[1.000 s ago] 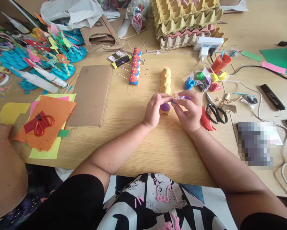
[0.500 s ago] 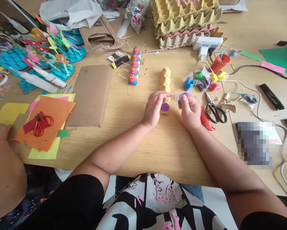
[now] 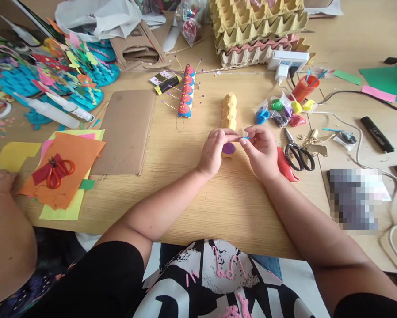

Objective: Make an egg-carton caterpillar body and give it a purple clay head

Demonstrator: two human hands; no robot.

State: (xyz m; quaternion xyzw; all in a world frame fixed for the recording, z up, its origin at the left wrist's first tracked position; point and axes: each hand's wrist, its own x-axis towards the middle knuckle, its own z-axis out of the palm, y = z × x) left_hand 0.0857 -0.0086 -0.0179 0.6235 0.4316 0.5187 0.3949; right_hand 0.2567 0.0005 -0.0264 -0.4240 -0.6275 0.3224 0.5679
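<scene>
My left hand [image 3: 213,152] and my right hand [image 3: 262,150] meet over the table, fingertips pinched around a small piece of blue clay [image 3: 244,138]. Just beneath and behind them lies a strip of yellow egg carton [image 3: 229,109], its bumps in a row. A purple clay disc [image 3: 228,148] sits on its near end, partly hidden by my left hand. Beyond my right hand are small bags of coloured clay, the blue bag [image 3: 261,116] nearest. A red object [image 3: 286,165] and black-handled scissors [image 3: 298,152] lie right of my right hand.
A painted egg-carton caterpillar [image 3: 186,92] with pins stands farther left. Cardboard [image 3: 125,132] and coloured sheets with red-handled cutters [image 3: 54,174] lie left, near another person's arm [image 3: 6,238]. Egg trays [image 3: 258,26], a power strip [image 3: 288,59] and an orange cup [image 3: 303,88] stand behind.
My right hand has turned and its fingers have come to my left fingertips, so the blue clay now sits between both hands. The egg-carton strip stays in place.
</scene>
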